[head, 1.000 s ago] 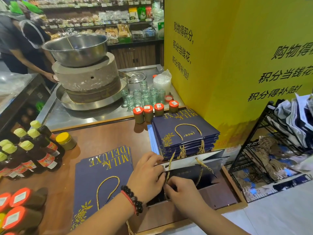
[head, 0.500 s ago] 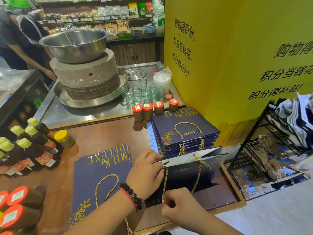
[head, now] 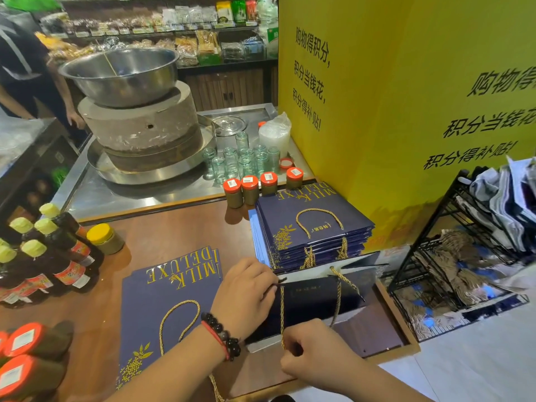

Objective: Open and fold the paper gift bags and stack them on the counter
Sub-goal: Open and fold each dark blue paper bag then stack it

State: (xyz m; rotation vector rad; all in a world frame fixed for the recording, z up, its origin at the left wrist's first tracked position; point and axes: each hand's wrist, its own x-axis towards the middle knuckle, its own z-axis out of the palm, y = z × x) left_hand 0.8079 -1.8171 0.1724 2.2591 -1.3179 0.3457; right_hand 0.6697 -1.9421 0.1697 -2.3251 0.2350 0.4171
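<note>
A navy paper gift bag (head: 316, 297) with gold rope handles lies partly opened on the wooden counter (head: 179, 230), its mouth toward the far side. My left hand (head: 246, 294), with a bead bracelet on the wrist, pinches the bag's near left rim. Closer to me, my right hand (head: 313, 352) pinches the gold rope handle (head: 282, 314) and holds it taut. A flat navy bag (head: 162, 309) printed MILK DELUXE lies to the left. Behind the open bag sits a stack of flat navy bags (head: 310, 227).
Dark bottles with yellow caps (head: 49, 256) and red-lidded jars (head: 26, 361) crowd the counter's left. Small red-lidded jars (head: 258, 190) line the back edge. A stone mill with a steel bowl (head: 136, 111) and a person stand behind. A yellow pillar (head: 391, 111) and a black wire rack (head: 464, 256) close the right.
My right hand has drawn back toward me, pulling the gold handle taut. The bag's mouth has opened wider. My left hand stays on the rim.
</note>
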